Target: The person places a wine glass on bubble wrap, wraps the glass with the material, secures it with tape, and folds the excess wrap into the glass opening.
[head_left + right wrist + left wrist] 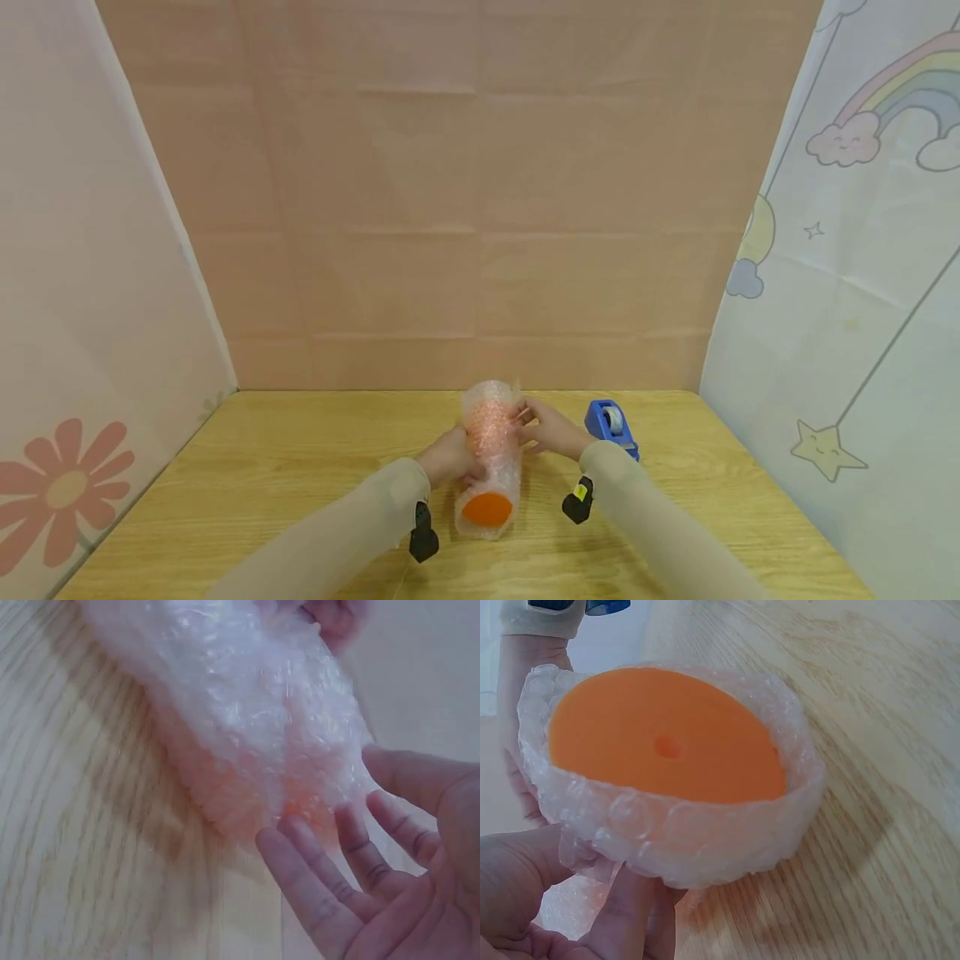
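An orange object wrapped in clear bubble wrap (493,433) lies lengthwise on the table as a roll. Its flat round orange end (705,750), with a small dimple at the centre, shows inside the wrap's open near rim. My left hand (448,457) is at the roll's left side, thumb and fingers pinching the wrap below the rim in the left wrist view. On the opposite side, my right hand (553,430) has its fingers spread and loosely bent. In the right wrist view its fingertips (289,825) are right at the wrap's surface.
A blue tape dispenser (611,427) with a roll of tape stands just beyond the right wrist. The wooden table (300,442) meets a plain backdrop behind and printed cloth walls on both sides. A small black device is strapped to each wrist.
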A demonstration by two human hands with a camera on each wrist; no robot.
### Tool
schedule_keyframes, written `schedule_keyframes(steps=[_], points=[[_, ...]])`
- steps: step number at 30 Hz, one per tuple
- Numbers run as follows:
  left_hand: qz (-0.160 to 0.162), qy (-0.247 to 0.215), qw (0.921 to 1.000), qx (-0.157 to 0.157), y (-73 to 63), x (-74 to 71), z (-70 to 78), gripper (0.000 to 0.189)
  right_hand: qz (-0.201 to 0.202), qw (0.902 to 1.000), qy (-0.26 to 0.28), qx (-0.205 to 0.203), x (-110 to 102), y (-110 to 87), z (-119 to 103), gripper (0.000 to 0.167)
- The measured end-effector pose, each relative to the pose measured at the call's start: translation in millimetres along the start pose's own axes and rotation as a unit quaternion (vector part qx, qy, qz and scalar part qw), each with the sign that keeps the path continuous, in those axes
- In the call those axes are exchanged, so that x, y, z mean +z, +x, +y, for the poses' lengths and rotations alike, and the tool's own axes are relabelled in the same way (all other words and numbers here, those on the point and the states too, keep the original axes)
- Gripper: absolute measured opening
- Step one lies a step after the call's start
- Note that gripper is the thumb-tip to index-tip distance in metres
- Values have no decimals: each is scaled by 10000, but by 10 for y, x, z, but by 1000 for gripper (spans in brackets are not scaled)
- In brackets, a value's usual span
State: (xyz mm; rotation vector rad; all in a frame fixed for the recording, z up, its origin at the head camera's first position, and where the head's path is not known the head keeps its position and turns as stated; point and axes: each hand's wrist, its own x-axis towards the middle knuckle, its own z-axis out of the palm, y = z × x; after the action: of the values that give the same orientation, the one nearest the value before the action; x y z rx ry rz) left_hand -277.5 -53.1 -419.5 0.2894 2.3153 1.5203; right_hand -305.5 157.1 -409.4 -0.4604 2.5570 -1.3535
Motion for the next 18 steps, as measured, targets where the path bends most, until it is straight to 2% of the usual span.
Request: schedule_keyframes(steps=[2,4,7,10,12,15,18], points=[[-14,47,10000,28,-12,-6,11,68,59,9998,143,106,-1,-3,5,28],[2,128,9999,15,-18,-16,23,69,125,9998,66,154,0,-5,-7,30],[-25,169,9999,0,-18,-33,36,70,77,9981,-60,616,-26,-39,-77,34],[-40,186,9998,-1,-11,-46,43,72,-425,9905,29,1309,-63,-105,-141,46],[4,273,9996,23,-5,-53,39,73,-981,9817,372,1591,-55,-144,-144,49],[78,408,9991,86,6,-63,25,71,-1637,9668,1117,1613,20,-172,-110,43],[110,464,9988,123,13,-71,17,67,-1789,9532,1826,1612,122,-169,-59,35]])
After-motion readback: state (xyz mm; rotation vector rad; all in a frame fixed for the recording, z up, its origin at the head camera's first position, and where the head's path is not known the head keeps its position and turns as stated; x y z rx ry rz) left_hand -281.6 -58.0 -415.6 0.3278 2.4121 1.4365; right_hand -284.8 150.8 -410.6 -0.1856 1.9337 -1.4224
